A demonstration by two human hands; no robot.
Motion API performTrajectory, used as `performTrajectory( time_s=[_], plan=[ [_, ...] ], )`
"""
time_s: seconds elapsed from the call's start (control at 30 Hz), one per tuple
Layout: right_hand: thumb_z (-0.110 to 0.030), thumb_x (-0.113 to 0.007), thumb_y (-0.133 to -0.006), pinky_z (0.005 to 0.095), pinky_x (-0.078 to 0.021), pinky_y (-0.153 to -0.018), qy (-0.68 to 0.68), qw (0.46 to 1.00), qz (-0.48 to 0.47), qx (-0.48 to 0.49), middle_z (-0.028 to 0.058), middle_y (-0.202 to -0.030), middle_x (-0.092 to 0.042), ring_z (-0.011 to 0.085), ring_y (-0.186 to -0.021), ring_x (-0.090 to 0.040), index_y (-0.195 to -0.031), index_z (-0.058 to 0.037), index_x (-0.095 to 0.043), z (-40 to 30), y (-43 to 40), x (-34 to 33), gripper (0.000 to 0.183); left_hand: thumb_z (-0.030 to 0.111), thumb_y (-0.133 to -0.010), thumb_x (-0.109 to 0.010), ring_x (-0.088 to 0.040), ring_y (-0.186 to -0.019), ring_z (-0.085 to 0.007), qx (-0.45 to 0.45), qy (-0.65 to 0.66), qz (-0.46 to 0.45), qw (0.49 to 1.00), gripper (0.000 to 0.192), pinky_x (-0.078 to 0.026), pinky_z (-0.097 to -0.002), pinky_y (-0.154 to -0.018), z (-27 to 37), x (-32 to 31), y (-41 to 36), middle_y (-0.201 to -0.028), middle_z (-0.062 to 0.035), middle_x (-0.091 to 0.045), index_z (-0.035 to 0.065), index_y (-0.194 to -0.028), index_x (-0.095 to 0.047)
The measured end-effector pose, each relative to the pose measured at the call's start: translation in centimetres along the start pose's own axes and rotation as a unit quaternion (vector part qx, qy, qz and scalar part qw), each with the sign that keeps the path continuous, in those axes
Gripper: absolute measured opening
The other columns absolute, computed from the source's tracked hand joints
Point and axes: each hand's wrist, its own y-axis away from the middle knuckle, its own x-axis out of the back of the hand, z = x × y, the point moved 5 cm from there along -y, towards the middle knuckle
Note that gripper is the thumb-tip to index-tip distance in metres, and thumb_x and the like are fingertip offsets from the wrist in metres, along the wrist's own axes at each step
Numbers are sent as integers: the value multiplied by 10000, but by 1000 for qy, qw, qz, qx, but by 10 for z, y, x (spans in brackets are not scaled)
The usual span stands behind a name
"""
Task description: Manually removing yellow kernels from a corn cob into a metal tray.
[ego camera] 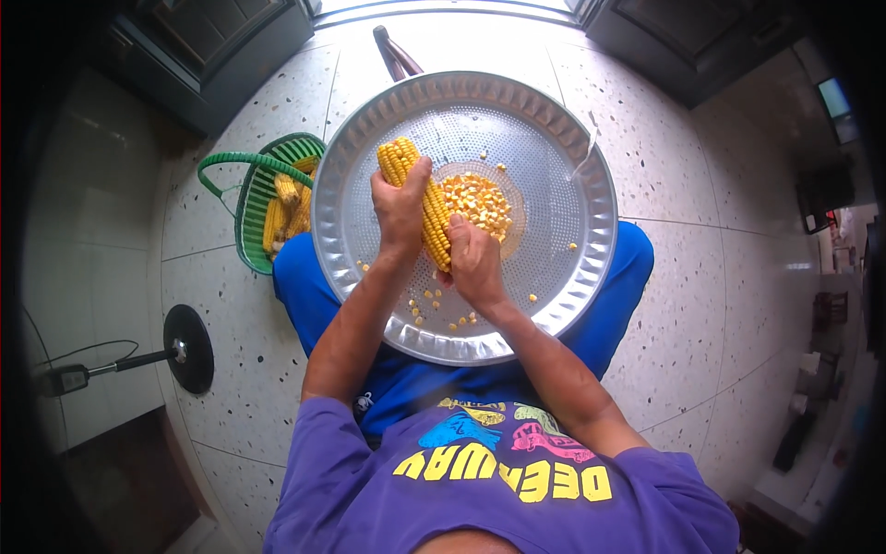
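Note:
My left hand [401, 208] grips the upper part of a yellow corn cob [435, 215], its thumb lying along the kernels. Around the cob's lower end, my right hand [475, 260] is closed, with the thumb pressed on the kernels. The cob slants over a wide, round, perforated metal tray [554, 208] resting on my lap. Loose corn kernels [481, 204] are heaped near the tray's middle, on what looks like a round mesh piece [520, 225]. More kernels lie scattered on the tray, and a pale strand [587, 154] lies across its right side.
A green woven basket [250, 235] with several corn cobs [275, 220] stands on the speckled tile floor [678, 291] at the left. Nearer me is a stand with a round black base [188, 350]. A brown forked object [394, 55] shows beyond the tray.

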Motion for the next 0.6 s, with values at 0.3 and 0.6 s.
performTrajectory(
  time_s=[0.3,0.6],
  plan=[
    [-517,-407,-1089,281,-477,-385,63,995,-79,-15,93,-641,-619,158,-458,-612,-931,-3,-572,2,-7,2,563,249,-926,-763,-615,-862,-138,6,32,-4,999,538,-558,-275,-733,5,-4,7,-1051,-102,-576,-44,-1241,-440],
    [-415,-379,-1120,275,-436,-378,23,998,-45,44,75,-569,-571,143,-434,-584,-887,-14,-570,1,2,5,501,256,-935,-754,-607,-893,-140,6,50,-56,997,548,-556,-272,-761,2,-8,10,-1066,-105,-560,-48,-1253,-426]
  ],
)
